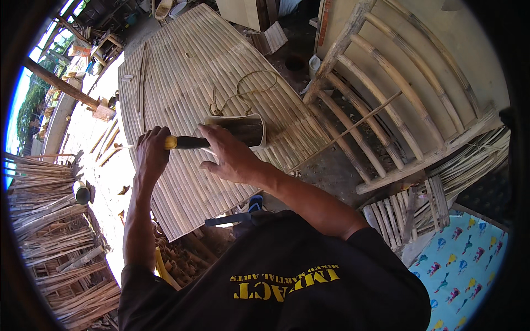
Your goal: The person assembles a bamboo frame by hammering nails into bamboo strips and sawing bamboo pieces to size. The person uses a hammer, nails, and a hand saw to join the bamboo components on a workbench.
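My left hand [152,151] is closed around the yellow end of a black-and-yellow-handled tool [190,142]. A thin pale shaft shows on the far side of that fist; the kind of tool is unclear. My right hand [231,156] is beside the black end of the handle, thumb and fingers apart; I cannot tell whether it touches the handle. Just beyond the right hand, an open pale-rimmed container [263,132] with a dark inside lies on the bamboo-slat platform [187,83]. A cord [276,80] loops out from the container across the slats.
Thin strips [142,83] lie along the platform's left part. A bamboo frame with curved rungs [397,83] leans at the right. Bundles of split bamboo [44,220] are stacked at the left. A patterned blue sheet [458,265] covers the lower right.
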Demonstrator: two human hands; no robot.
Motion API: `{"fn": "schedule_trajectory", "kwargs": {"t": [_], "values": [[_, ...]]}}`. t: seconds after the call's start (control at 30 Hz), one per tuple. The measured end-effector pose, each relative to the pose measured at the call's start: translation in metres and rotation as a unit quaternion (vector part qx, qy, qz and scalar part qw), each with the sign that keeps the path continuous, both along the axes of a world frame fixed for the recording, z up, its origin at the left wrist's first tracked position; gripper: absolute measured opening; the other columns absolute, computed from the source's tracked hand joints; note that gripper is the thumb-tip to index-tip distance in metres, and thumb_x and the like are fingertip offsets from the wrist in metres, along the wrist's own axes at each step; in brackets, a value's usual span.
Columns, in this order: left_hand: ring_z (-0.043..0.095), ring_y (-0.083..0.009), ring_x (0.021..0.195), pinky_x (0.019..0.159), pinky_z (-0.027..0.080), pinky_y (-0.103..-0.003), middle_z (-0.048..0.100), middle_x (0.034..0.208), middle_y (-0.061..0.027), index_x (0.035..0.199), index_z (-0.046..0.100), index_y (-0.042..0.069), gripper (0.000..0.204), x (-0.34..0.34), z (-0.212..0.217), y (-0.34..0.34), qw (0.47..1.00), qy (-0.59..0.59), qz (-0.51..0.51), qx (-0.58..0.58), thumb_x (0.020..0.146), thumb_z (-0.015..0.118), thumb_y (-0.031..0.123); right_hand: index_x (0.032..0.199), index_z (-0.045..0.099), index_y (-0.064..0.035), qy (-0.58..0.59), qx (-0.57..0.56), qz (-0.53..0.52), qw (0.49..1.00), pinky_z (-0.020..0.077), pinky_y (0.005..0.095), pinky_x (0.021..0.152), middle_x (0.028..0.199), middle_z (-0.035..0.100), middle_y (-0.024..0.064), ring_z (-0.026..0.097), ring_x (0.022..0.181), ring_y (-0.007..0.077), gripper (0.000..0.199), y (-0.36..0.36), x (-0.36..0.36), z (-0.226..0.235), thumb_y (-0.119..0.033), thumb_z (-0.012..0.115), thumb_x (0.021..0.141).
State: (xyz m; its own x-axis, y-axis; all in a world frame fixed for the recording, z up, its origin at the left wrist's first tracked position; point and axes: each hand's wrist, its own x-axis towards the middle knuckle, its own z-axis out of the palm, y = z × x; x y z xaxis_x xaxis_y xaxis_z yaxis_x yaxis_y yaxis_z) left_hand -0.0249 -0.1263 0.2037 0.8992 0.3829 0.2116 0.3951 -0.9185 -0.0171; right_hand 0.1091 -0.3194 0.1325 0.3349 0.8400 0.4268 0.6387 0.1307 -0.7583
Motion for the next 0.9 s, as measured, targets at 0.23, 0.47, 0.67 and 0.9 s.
{"fn": "schedule_trajectory", "kwargs": {"t": [0.23, 0.47, 0.67, 0.9], "values": [[0.058, -0.0249, 0.115, 0.116, 0.034, -0.046, 0.061, 0.106, -0.0045, 0.108, 0.065, 0.012, 0.031, 0.153, 0.034, -0.172, 0.953, -0.077, -0.288, 0.054, 0.078, 0.067, 0.012, 0.121, 0.052, -0.0012, 0.019, 0.079, -0.101, 0.992, 0.0539, 0.0438, 0.083, 0.106, 0.066, 0.0197, 0.068, 0.097, 0.0374, 0.053, -0.132, 0.1, 0.028, -0.015, 0.081, 0.08], [0.046, -0.0274, 0.138, 0.116, 0.037, -0.049, 0.052, 0.143, -0.0077, 0.14, 0.048, 0.027, 0.062, 0.269, -0.013, -0.262, 0.855, -0.067, -0.51, -0.073, 0.085, 0.073, 0.015, 0.116, 0.052, -0.002, 0.046, 0.031, -0.329, 0.943, 0.0546, 0.0433, 0.073, 0.098, 0.068, 0.0197, 0.07, 0.088, 0.0371, 0.043, -0.255, 0.154, 0.009, -0.014, 0.076, 0.082], [0.062, -0.0342, 0.119, 0.101, 0.052, -0.049, 0.063, 0.13, -0.0151, 0.144, 0.05, 0.013, 0.07, 0.351, -0.071, -0.259, 0.783, 0.043, -0.509, -0.355, 0.083, 0.079, 0.03, 0.093, 0.059, -0.0024, 0.228, -0.003, -0.352, 0.908, 0.049, 0.0343, 0.06, 0.071, 0.063, 0.0106, 0.06, 0.061, 0.0203, 0.016, -0.305, 0.162, -0.03, -0.011, 0.071, 0.086], [0.054, -0.0389, 0.13, 0.107, 0.046, -0.044, 0.056, 0.139, -0.0243, 0.148, 0.043, 0.001, 0.093, 0.451, -0.194, -0.26, 0.707, 0.203, -0.236, -0.634, 0.086, 0.065, 0.067, 0.096, 0.056, -0.0053, 0.274, -0.195, -0.347, 0.875, 0.051, 0.0391, 0.062, 0.075, 0.064, 0.0171, 0.066, 0.072, 0.0392, 0.027, -0.296, 0.154, -0.037, -0.01, 0.074, 0.077]]}}
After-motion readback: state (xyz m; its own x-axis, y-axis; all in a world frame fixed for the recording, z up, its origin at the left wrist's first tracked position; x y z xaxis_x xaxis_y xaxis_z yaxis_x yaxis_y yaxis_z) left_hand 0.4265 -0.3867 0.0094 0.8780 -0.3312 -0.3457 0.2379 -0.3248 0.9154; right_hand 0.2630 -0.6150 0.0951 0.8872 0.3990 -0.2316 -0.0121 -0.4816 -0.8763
